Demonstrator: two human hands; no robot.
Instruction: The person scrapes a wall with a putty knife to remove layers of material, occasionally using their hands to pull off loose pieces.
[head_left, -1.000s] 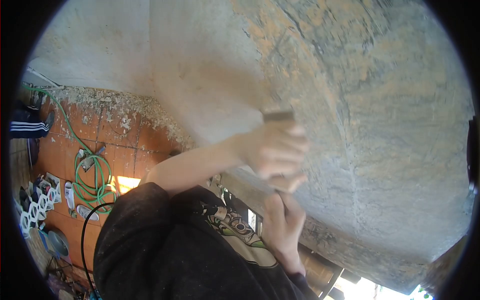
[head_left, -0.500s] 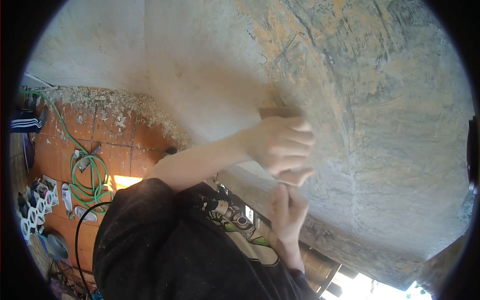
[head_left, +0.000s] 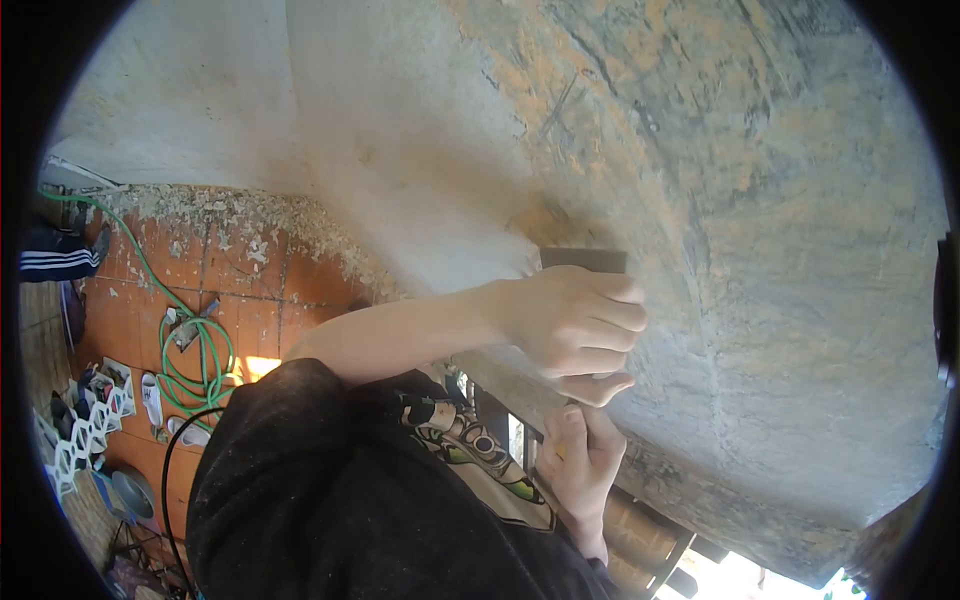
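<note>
A flat brown block (head_left: 584, 260) rests against the mottled grey and ochre wall surface (head_left: 790, 290). My left hand (head_left: 580, 325) is closed on it, knuckles toward the camera, thumb at the lower side; its fingers hide the rest of the block. Just below, my right hand (head_left: 582, 460) has its fingers pressed together, close to the left thumb. A small yellow patch (head_left: 560, 450) shows by its fingers, too little to identify.
At the left, a coiled green hose (head_left: 205, 370) lies on orange floor tiles (head_left: 240, 320) with pale flakes. White shoes (head_left: 151, 400), a white lattice rack (head_left: 85, 440) and a metal basin (head_left: 132, 495) stand nearby. A striped trouser leg (head_left: 60, 262) shows at the left edge.
The view has shifted slightly. My left hand and the block have moved a little right and down in the picture, and my right hand is lower. The yellow patch now shows.
</note>
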